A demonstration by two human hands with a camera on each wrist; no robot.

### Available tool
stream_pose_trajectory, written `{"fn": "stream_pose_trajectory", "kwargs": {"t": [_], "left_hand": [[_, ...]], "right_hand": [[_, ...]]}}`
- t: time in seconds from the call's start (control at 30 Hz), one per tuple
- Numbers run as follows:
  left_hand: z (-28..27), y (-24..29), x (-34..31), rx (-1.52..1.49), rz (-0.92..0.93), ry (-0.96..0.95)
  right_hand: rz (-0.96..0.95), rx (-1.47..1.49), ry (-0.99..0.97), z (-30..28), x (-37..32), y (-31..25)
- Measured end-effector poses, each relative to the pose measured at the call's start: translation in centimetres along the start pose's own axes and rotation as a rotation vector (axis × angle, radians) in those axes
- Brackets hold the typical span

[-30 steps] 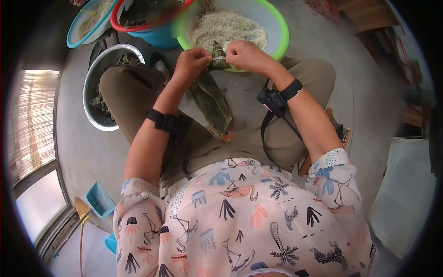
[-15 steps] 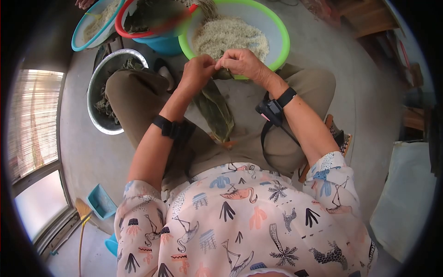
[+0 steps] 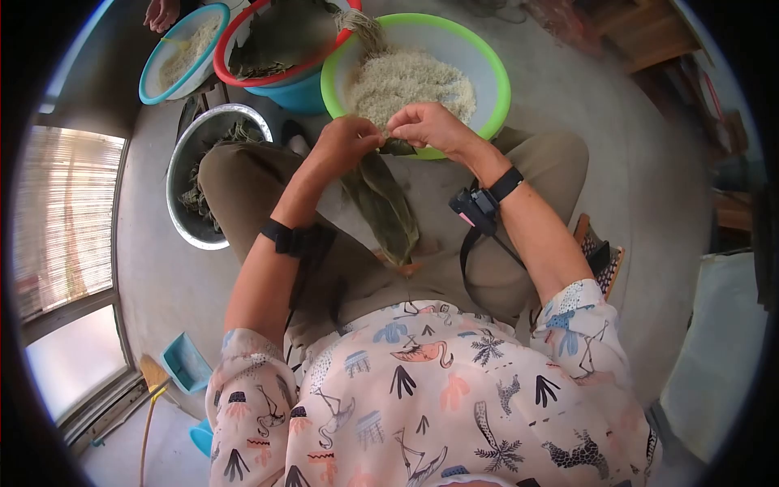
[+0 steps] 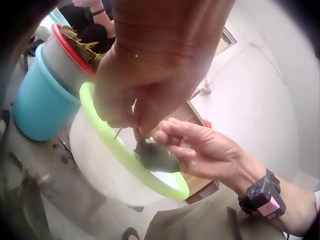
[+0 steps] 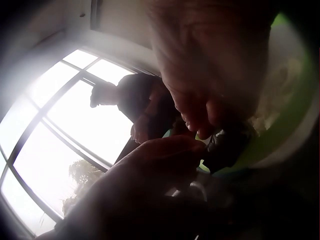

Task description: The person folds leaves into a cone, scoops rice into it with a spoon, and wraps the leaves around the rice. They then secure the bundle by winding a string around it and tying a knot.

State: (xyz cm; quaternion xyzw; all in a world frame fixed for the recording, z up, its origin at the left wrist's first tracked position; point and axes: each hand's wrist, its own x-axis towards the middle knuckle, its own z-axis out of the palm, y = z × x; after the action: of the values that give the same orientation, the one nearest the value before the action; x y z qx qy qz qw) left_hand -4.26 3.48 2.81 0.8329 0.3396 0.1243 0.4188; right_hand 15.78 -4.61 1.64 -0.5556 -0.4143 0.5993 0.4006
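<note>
A leaf-wrapped rice dumpling (image 3: 398, 147) sits between the two hands, at the near rim of the green-rimmed basin (image 3: 497, 105). My left hand (image 3: 345, 146) pinches a thin string, and a short strand (image 4: 118, 133) shows below its fingertips in the left wrist view. Opposite it, the right hand (image 3: 438, 128) has thumb and fingers brought together on the string, close against the dumpling. Both hands partly cover the dumpling. In the right wrist view the dumpling (image 5: 227, 150) is a dark shape by the fingertips. Long green leaves (image 3: 381, 207) extend below the left hand, between the thighs.
White rice (image 3: 414, 85) fills part of the green-rimmed basin, with a bundle of strings (image 3: 363, 31) over its edge. Beside it a red-rimmed basin (image 3: 221, 61) holds leaves. A metal basin (image 3: 174, 207) with dark bundles stands left. Another person's hand (image 3: 161, 14) shows at the far left.
The hands came together over the dumpling, then parted slightly. The dumpling, upright with string around it a second ago, now shows less. The whole head view has shifted, with the basins lower in it.
</note>
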Motion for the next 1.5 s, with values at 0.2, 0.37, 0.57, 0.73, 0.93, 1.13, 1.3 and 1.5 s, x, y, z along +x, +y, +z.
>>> {"fn": "stream_pose_trajectory", "kwargs": {"t": [0.2, 0.37, 0.57, 0.73, 0.93, 1.13, 1.3, 1.5], "left_hand": [[-2.6, 2.5, 0.8, -0.393, -0.118, -0.202], [-1.0, 1.0, 2.3, -0.823, -0.216, -0.062], [2.8, -1.6, 0.8, -0.764, -0.163, 0.092], [4.5, -0.1, -0.5, -0.645, -0.04, 0.126], [4.7, 1.0, -1.1, -0.561, -0.084, 0.227], [4.9, 1.9, -1.2, -0.474, -0.033, 0.303], [4.9, 3.3, -1.4, -0.387, 0.012, 0.424], [4.9, 2.6, -1.1, -0.251, 0.044, 0.465]], "right_hand": [[-0.125, -0.18, 0.043, 0.8, -0.5, -0.2], [-0.096, -0.162, 0.102, 0.6, -0.3, 0.4], [-0.102, 0.047, 0.084, 0.4, -0.1, 0.5], [-0.07, 0.029, 0.06, 0.5, -0.6, -0.5], [-0.11, 0.045, 0.027, 0.5, -1.2, -0.3], [-0.104, 0.091, 0.05, 0.6, -1.3, -0.1], [-0.081, 0.087, 0.077, 0.8, -1.1, -0.2], [-0.143, 0.121, 0.08, 0.9, -0.9, 0.1]]}}
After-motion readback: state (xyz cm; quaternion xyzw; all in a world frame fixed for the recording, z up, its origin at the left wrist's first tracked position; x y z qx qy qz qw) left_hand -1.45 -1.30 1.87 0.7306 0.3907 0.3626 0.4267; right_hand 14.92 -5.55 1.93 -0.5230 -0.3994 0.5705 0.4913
